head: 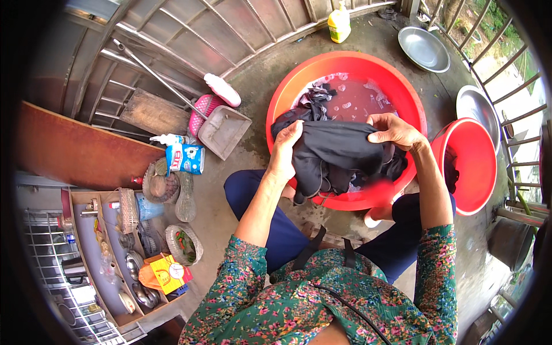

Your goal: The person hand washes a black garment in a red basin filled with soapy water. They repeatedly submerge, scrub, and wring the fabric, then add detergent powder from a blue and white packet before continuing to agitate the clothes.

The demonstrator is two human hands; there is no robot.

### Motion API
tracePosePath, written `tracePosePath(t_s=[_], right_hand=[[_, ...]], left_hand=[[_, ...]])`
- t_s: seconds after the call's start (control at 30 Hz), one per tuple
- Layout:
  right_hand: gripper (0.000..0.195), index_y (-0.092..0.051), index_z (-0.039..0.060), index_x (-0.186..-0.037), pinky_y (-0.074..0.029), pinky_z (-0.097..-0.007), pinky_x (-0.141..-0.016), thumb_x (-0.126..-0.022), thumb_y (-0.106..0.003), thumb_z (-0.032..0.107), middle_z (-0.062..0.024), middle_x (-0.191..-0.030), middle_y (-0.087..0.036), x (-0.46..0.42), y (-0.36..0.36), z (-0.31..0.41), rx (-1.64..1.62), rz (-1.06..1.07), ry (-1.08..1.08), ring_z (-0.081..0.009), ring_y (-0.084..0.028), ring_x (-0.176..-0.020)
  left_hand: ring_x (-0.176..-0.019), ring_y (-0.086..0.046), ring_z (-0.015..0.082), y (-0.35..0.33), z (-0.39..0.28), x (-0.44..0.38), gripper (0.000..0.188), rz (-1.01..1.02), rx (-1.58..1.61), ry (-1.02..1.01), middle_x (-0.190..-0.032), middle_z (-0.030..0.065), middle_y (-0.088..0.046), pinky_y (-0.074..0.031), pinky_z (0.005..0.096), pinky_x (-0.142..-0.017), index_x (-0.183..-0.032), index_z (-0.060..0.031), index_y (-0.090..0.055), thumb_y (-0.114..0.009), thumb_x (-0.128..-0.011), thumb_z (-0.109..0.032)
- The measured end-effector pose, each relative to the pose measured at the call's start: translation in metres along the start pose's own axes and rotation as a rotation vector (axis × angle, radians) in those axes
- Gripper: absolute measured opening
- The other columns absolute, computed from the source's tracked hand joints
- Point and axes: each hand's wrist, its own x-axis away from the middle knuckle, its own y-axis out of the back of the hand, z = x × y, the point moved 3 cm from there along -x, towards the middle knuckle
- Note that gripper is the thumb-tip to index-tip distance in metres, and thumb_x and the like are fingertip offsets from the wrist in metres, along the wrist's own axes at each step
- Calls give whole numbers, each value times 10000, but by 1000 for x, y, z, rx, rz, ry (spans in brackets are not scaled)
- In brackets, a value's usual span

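Note:
Between my two hands a black wet-looking garment (340, 144) is stretched over the near side of a large red plastic tub (280, 99). My left hand (284, 148) grips its left edge, thumb on top. At the upper right edge, my right hand (394, 131) pinches the cloth between thumb and fingers. A drawstring or cord dangles from the garment's lower part. Behind it, more dark clothes (317, 101) lie partly in reddish-looking sudsy water (353, 99). The cloth hides what is directly beneath it.
A red bucket (474, 164) with dark cloth inside stands right of the tub, near two metal basins (424, 49). A yellow bottle (339, 26) stands beyond. Left are a dustpan (225, 131), a pink-white bottle (223, 89), a blue detergent bag (185, 158), baskets and a wooden shelf unit (103, 215).

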Motion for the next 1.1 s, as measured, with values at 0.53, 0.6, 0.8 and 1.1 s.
tracePosePath(t_s=[0.53,0.6,0.8,1.1], right_hand=[[136,-571,81,-788,-483,-233,-614,-847,-691,104,2,-741,-611,-105,179,-135,-362,-568,-88,-84,-570,-651],[155,-563,90,-775,-478,-232,-615,-838,-701,119,11,-734,-601,-119,216,-159,-257,-630,-132,-81,-561,-655],[247,-592,33,-823,-507,-337,-687,-778,-734,230,-103,-760,-654,-152,304,-231,312,-979,-348,-225,-635,-742],[241,-632,52,-947,-523,-473,-738,-729,-603,151,-226,-839,-670,-196,258,-282,1292,-492,-474,-399,-660,-828]], left_hand=[[-951,-641,175,97,124,-208,289,-211,-214,500,-1061,70,-670,-502,307,-850,-1111,-22,-626,-657,-879,-193],[-1009,-615,177,109,144,-237,357,-265,-353,488,-1105,84,-653,-474,301,-897,-1145,-2,-609,-682,-861,-205],[-957,-628,177,147,229,-322,391,-235,-281,553,-1056,97,-664,-483,282,-858,-1091,1,-631,-705,-846,-295],[-1091,-590,383,189,307,-334,563,5,-1762,845,-1159,221,-615,-465,455,-932,-1181,-42,-588,-619,-812,-465]])
